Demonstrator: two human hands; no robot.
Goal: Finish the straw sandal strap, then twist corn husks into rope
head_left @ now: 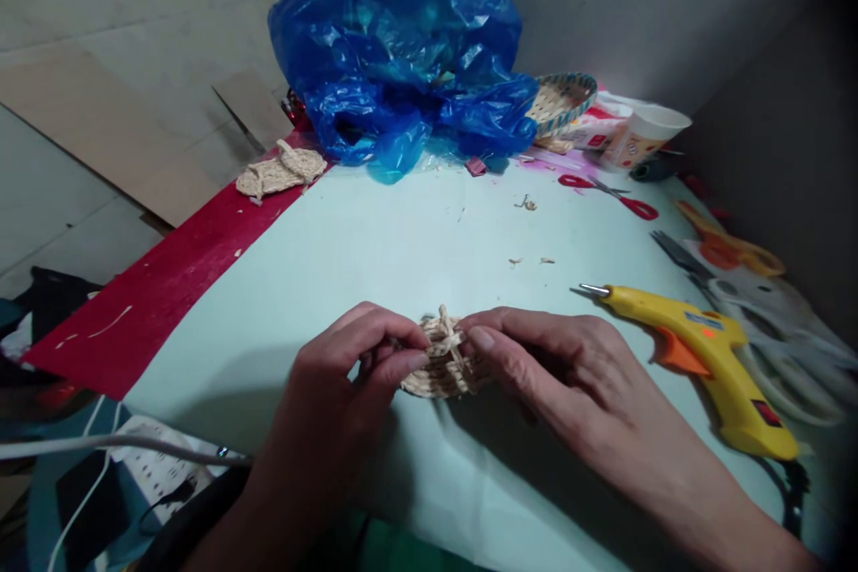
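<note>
The left hand (pixel 352 366) grasps the left end of the woven straw piece (pixel 439 380) in a narrow thumb-and-finger grip, while the right hand (pixel 569 375) applies a similarly close pinch at its right end, beside the pale cross strand (pixel 447 344). The piece is located between both hands, over the near part of the surface (pixel 375 232); contact with the surface cannot be determined. Its visible long axis runs left to right, with both ends partly covered by fingers, and a short strand (pixel 443 315) projects away from the person.
</note>
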